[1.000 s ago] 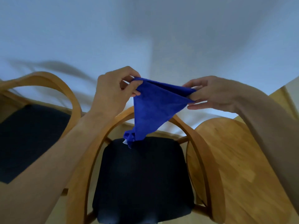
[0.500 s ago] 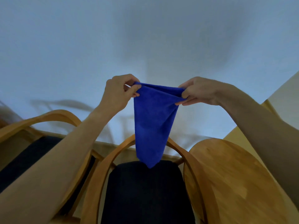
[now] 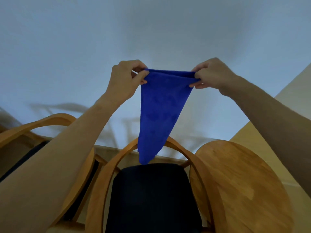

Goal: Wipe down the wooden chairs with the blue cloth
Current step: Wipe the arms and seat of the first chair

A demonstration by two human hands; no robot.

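A pale, plain wall [image 3: 151, 31] fills the upper part of the head view, with soft shadows of curved chair backs falling across its lower stretch, and a light wooden skirting strip runs along its foot behind the furniture. Below stand two wooden chairs side by side: the middle chair [image 3: 107, 179] has a bent, arching wooden back rail and a dark padded seat [image 3: 151, 195], and the left chair [image 3: 42, 121] shows the same curved rail with a sliver of dark seat, much of it hidden behind the person's left forearm. To the right of the middle chair sits a round wooden table top [image 3: 244, 190], its edge just beside that chair's rail. The blue cloth [image 3: 159, 111] is held up in the air in front of the wall, above the middle chair's back. It appears folded over, with a doubled top edge stretched roughly level between the two hands, and it narrows downward into a blunt point, so its long axis runs top to bottom and its tip points down toward the rear of the dark seat, hanging just over the top of the arched rail. The left hand [image 3: 124, 79] pinches the cloth's upper left corner between thumb and curled fingers. The right hand [image 3: 213, 74] pinches the upper right corner in the same way, fingers bent over the edge and thumb beneath. The whole body of the cloth hangs below and between both grips, free of the chairs.
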